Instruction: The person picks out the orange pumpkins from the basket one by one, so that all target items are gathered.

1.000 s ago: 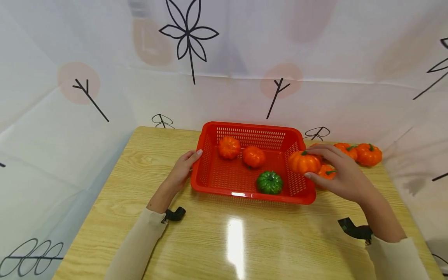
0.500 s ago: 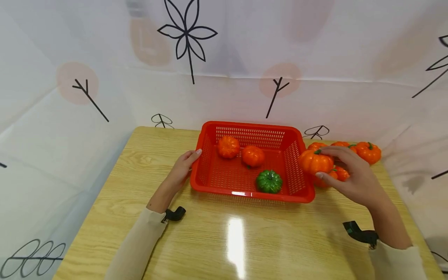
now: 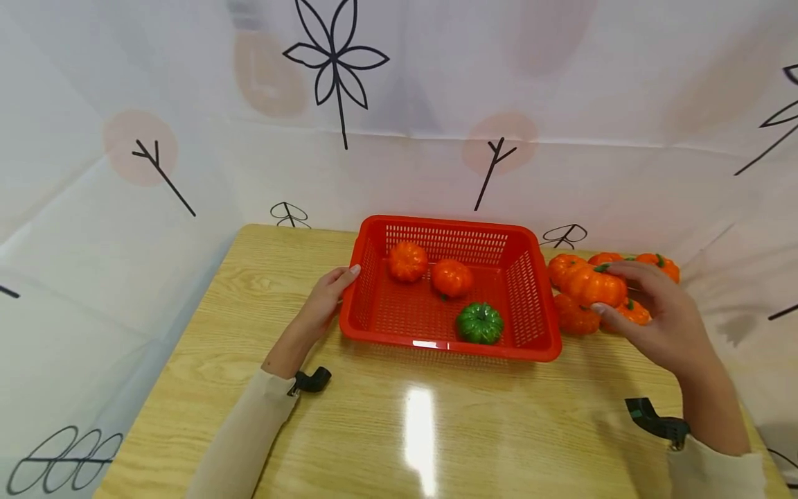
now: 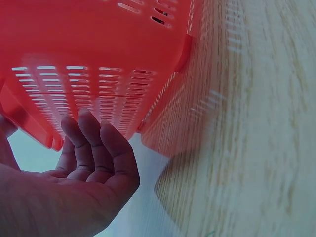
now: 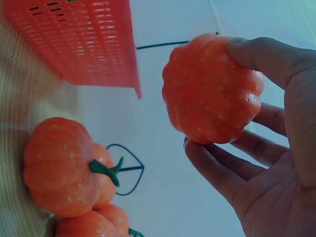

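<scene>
My right hand (image 3: 667,319) pinches a small orange pumpkin (image 3: 593,287) between thumb and fingers, raised over other orange pumpkins right of the basket. In the right wrist view, the held pumpkin (image 5: 210,91) is off the table, its ribbed side towards the camera. At the left end of a red plastic basket (image 3: 449,341), my left hand (image 3: 319,303) grips the rim, thumb on top. The left wrist view has that hand's fingers (image 4: 116,140) bent up along the slotted outer wall. Inside the basket sit two orange pumpkins (image 3: 408,262) and one green pumpkin (image 3: 480,324).
Several orange pumpkins (image 3: 576,315) lie grouped between the basket and the table's right back corner, partly hidden by my right hand. The wooden table (image 3: 349,430) extends in front. A white patterned cloth (image 3: 411,173) hangs behind.
My right hand has moved right with the orange pumpkin, from the basket's right rim to above the grouped pumpkins. The left hand and the basket stay in place.
</scene>
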A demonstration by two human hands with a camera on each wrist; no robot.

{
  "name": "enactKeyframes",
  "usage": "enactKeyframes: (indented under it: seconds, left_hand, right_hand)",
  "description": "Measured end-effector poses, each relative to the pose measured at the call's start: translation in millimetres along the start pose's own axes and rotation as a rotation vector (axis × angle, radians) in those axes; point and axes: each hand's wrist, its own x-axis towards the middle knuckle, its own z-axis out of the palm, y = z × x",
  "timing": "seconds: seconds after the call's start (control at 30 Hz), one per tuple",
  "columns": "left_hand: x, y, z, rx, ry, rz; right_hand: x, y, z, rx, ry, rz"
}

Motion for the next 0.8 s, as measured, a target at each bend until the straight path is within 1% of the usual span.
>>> enactKeyframes:
  seconds: [0.37, 0.5, 0.63, 0.8]
  left_hand:
    - [0.6, -0.9, 0.7, 0.000, -0.004, 0.003]
    - [0.4, -0.4, 1.2, 0.002, 0.000, -0.001]
    - [0.0, 0.8, 1.2, 0.007, 0.006, -0.001]
    - [0.2, 0.2, 0.7, 0.008, 0.009, 0.000]
  right_hand:
    - [-9.3, 10.4, 1.7, 0.023, 0.031, 0.029]
    - [-13.8, 15.4, -1.8, 0.025, 0.063, 0.044]
    - [-17.1, 19.7, -5.8, 0.008, 0.105, 0.063]
    - [-20.3, 26.3, -7.4, -0.051, 0.137, 0.112]
